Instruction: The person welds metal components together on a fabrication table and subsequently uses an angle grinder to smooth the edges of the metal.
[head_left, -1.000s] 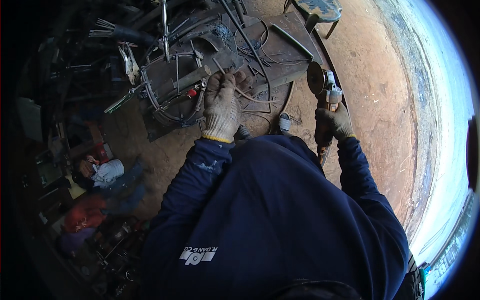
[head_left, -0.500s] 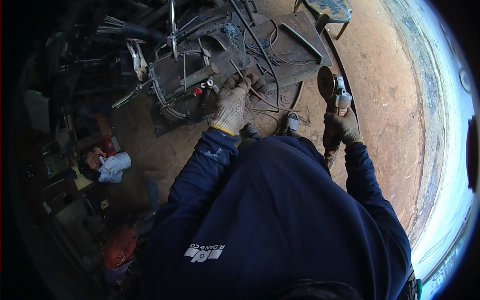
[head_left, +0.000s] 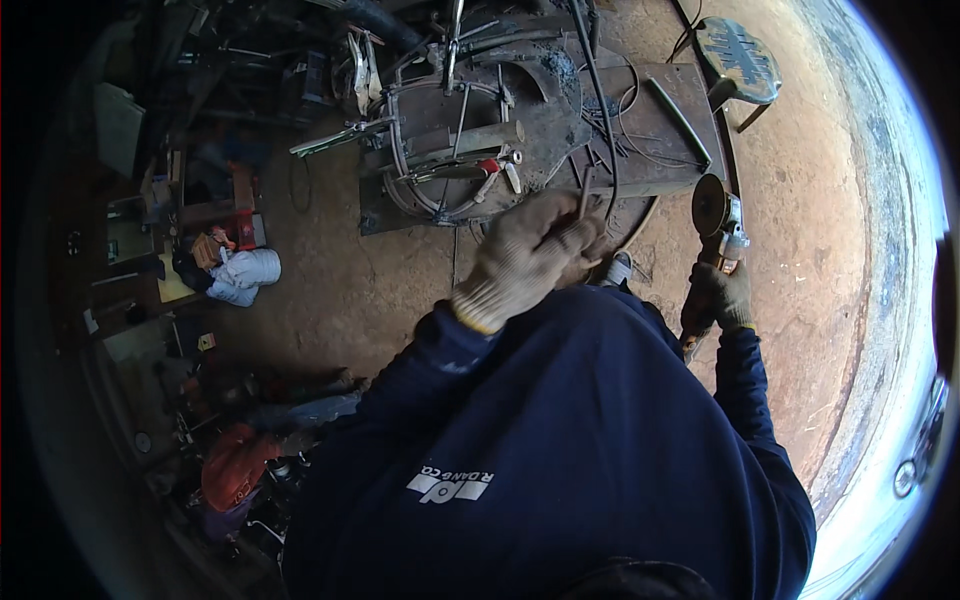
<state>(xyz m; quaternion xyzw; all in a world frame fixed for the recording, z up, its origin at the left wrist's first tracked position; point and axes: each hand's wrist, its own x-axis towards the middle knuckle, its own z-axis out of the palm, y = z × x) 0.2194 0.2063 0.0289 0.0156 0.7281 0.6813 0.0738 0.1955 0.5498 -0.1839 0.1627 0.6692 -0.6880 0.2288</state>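
My left hand, in a pale knit work glove, is closed around a thin metal rod whose end sticks up past the fingers. It is in front of the low metal work table; the rod's lower part is hidden by the glove. Off to the right, my gloved right hand grips an angle grinder by its body. The grinder's round disc points away from me, apart from the rod. Whether the disc spins I cannot tell.
A round metal frame with crossing bars lies on the table, with locking pliers at its far left. A dark cable crosses the table. A stool stands far right. Another person in red is at lower left.
My left hand has come closer to me and to the right, with the rod now nearly upright. The grinder has shifted right and slightly nearer. The view has turned, moving the table rightward.
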